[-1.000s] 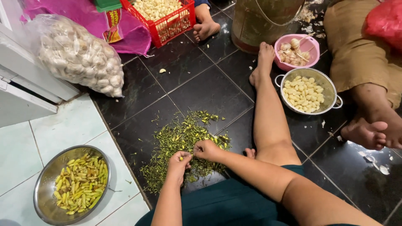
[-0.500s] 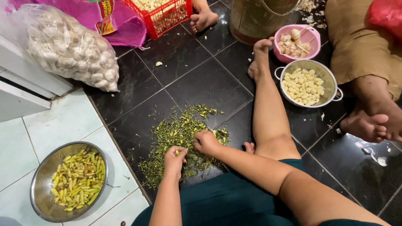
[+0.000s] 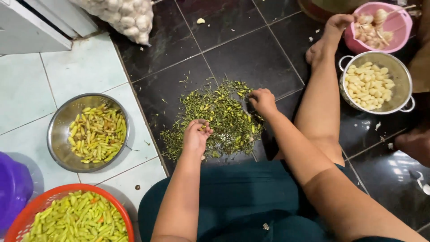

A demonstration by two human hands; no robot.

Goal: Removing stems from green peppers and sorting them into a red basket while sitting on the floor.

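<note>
Seated on the dark tiled floor (image 3: pixel 251 54), over a heap of green stems and trimmings (image 3: pixel 219 116). Left hand (image 3: pixel 196 135) at the heap's near edge, palm up, fingers curled around what looks like a small yellow-green chilli, though hard to tell at this size. Right hand (image 3: pixel 263 101) knuckles-up on the heap's far right edge, fingers bent down into the trimmings; grip underneath hidden. Steel bowl of chillies (image 3: pixel 89 132) well left, on pale tile. Colander of peeled garlic (image 3: pixel 376 81) to the right.
</note>
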